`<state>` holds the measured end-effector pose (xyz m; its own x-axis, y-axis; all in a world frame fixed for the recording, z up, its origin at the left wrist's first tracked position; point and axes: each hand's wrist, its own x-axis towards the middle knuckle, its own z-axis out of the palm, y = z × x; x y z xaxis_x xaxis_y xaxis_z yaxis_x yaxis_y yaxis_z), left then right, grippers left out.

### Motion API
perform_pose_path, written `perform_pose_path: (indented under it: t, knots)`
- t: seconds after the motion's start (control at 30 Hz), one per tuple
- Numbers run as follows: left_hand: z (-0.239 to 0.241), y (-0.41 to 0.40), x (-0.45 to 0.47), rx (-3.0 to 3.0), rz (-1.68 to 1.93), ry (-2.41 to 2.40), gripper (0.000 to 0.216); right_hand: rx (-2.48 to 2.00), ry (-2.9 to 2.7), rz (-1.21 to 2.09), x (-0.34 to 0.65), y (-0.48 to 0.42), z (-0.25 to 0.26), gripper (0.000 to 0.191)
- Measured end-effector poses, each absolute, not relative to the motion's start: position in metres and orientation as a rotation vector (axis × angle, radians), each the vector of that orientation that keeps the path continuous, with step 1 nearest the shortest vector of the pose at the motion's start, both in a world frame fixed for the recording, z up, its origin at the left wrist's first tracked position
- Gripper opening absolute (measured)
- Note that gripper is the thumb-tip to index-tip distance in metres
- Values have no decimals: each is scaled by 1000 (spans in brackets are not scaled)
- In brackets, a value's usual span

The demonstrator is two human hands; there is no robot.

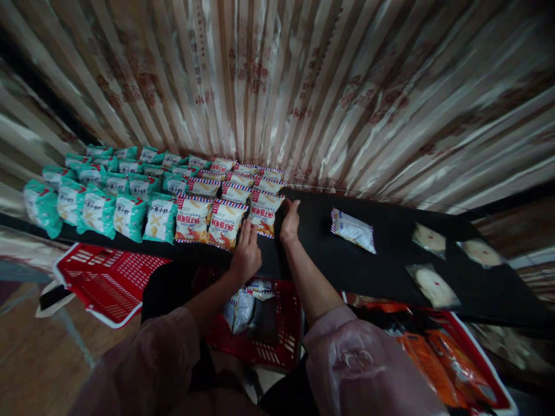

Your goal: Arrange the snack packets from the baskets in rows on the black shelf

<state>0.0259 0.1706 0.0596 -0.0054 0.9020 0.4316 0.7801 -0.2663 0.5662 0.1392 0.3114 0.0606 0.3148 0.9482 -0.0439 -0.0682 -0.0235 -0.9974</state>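
Observation:
Several white snack bags [224, 224] with red-and-blue striped edges stand in rows on the black table [303, 248]. My left hand [247, 251] rests its outstretched fingers against the lower right edge of a front bag. Near the right end of these rows, my right hand [289, 222] is held upright with its thumb raised, close to a white bag [265, 212]; whether it touches that bag I cannot tell. Neither hand grasps a bag. To the left, teal snack bags [128, 216] stand in several rows right up against the white ones.
One striped bag [353, 230] lies face down on the right, with flat round packs [433, 285] beyond it. Below the table's front edge are a red basket [286, 341] holding bags, another red basket [108, 274], and a third with orange packages [427, 346]. A curtain [269, 81] hangs behind.

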Motion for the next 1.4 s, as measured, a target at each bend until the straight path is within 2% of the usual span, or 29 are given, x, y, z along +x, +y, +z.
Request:
perform_pose_path:
  t: [0.17,0.47,0.8,1.0,1.2,1.4]
  knots:
    - [62,168,25,2175,1168,1774,62,-1386,-979,945,143,286,59,71]
    - [65,151,24,2334,1098,1648,46,-1421,-961,881,139,228,64,67]
    - [55,112,34,2377,1030,1580,43,-1303,-1029,911,136,164,71,51]
    - [33,75,39,2494,920,1330,45,-1301,-1089,907,137,116,71,41]
    - [7,50,37,2479,887,1289,50,-1336,-1461,730,146,85,59,33]
    - [1,49,38,2125,572,1498,48,-1668,-1674,692,155,77,25,42]
